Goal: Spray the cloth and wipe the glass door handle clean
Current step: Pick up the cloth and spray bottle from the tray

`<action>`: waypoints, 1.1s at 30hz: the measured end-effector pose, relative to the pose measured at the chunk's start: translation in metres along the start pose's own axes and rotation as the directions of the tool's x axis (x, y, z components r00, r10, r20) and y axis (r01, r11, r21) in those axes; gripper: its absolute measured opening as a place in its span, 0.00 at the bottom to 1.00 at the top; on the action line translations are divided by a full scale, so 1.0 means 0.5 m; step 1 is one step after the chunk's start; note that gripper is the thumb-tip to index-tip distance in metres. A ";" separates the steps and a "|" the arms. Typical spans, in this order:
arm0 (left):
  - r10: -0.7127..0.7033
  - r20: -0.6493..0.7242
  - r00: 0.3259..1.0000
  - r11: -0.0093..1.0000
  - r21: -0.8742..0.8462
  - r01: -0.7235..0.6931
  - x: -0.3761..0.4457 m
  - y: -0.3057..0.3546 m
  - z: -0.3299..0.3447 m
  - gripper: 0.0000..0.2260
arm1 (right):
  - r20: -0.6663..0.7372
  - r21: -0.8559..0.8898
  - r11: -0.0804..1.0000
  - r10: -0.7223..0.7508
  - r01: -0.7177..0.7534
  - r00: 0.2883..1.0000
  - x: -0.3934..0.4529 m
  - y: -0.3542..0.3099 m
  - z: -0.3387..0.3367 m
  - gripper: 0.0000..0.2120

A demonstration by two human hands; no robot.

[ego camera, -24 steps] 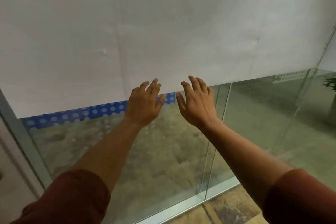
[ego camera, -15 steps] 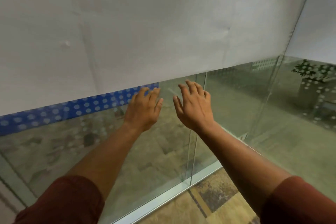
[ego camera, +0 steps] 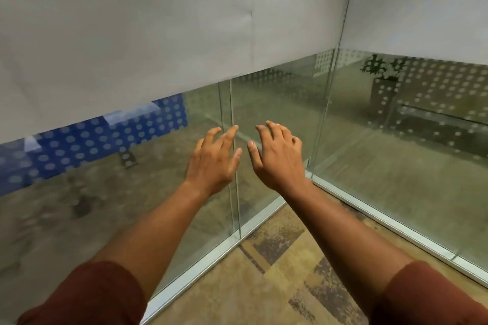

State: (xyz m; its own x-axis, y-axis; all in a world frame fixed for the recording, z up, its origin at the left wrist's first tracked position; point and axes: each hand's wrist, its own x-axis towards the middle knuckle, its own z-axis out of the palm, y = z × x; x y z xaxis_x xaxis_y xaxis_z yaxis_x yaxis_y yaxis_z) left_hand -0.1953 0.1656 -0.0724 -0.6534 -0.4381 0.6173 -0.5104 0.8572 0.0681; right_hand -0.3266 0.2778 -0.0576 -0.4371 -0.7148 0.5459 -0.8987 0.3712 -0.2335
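Note:
My left hand point(ego camera: 211, 161) and my right hand point(ego camera: 277, 158) are stretched out side by side in front of a glass wall point(ego camera: 163, 192), fingers loosely spread and holding nothing. Both arms wear dark red sleeves. The upper part of the glass carries a grey frosted film point(ego camera: 158, 34). No cloth, spray bottle or door handle shows in the head view.
A vertical glass joint point(ego camera: 233, 166) runs just behind my hands. A second glass panel point(ego camera: 396, 153) meets the first at a corner on the right, with a metal floor channel point(ego camera: 383, 216). Patterned carpet point(ego camera: 264, 285) lies below. Behind the glass stand a blue dotted bench point(ego camera: 105, 140) and a planter point(ego camera: 383, 82).
The view has swung to the right, bringing the corner and the right glass panel into sight. Both hands have sunk lower in the frame, below the film's edge, still held apart and empty.

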 end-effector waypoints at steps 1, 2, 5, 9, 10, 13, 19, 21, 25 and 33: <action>0.015 0.010 1.000 1.000 -0.019 -0.015 -0.002 0.028 0.010 0.28 | 0.004 -0.008 1.000 0.020 -0.020 1.000 -0.014 0.022 -0.005 0.25; 0.028 0.022 0.999 0.999 -0.039 -0.028 -0.005 0.055 0.019 0.28 | 0.008 -0.014 0.999 0.042 -0.042 0.999 -0.028 0.044 -0.009 0.25; 0.074 0.063 0.995 0.993 -0.096 -0.068 -0.016 0.130 0.049 0.27 | 0.022 -0.032 0.995 0.099 -0.098 0.995 -0.070 0.107 -0.023 0.25; 0.110 0.064 0.992 0.975 -0.199 -0.095 -0.034 0.228 0.093 0.29 | 0.019 -0.061 0.984 0.170 -0.168 0.985 -0.132 0.185 -0.049 0.25; 0.121 0.073 0.990 0.968 -0.230 -0.101 -0.037 0.255 0.102 0.30 | 0.012 -0.073 0.980 0.185 -0.184 0.983 -0.147 0.205 -0.057 0.26; 0.171 0.089 0.981 0.942 -0.305 -0.136 -0.042 0.328 0.131 0.32 | -0.013 -0.085 0.964 0.253 -0.253 0.967 -0.188 0.265 -0.082 0.25; 0.253 0.128 0.959 0.891 -0.416 -0.180 -0.035 0.441 0.179 0.32 | -0.044 -0.125 0.904 0.407 -0.409 0.912 -0.268 0.365 -0.123 0.24; 0.294 0.135 0.946 0.866 -0.456 -0.204 -0.032 0.478 0.197 0.32 | -0.061 -0.148 0.874 0.459 -0.463 0.886 -0.295 0.393 -0.135 0.24; 0.411 0.138 0.901 0.789 -0.549 -0.276 -0.035 0.559 0.230 0.31 | -0.109 -0.180 0.805 0.554 -0.565 0.825 -0.353 0.446 -0.161 0.24; 0.698 0.064 0.713 0.553 -0.681 -0.480 -0.037 0.686 0.270 0.32 | -0.222 -0.201 0.612 0.732 -0.765 0.644 -0.466 0.503 -0.195 0.24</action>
State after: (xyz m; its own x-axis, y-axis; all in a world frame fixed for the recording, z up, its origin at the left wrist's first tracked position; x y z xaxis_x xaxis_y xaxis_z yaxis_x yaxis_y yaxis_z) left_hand -0.4335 0.4312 -0.1662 -0.8581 0.2684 0.4376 0.4121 0.8685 0.2755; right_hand -0.4473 0.5954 -0.1647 -0.9317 -0.0570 0.3586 -0.2082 0.8930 -0.3990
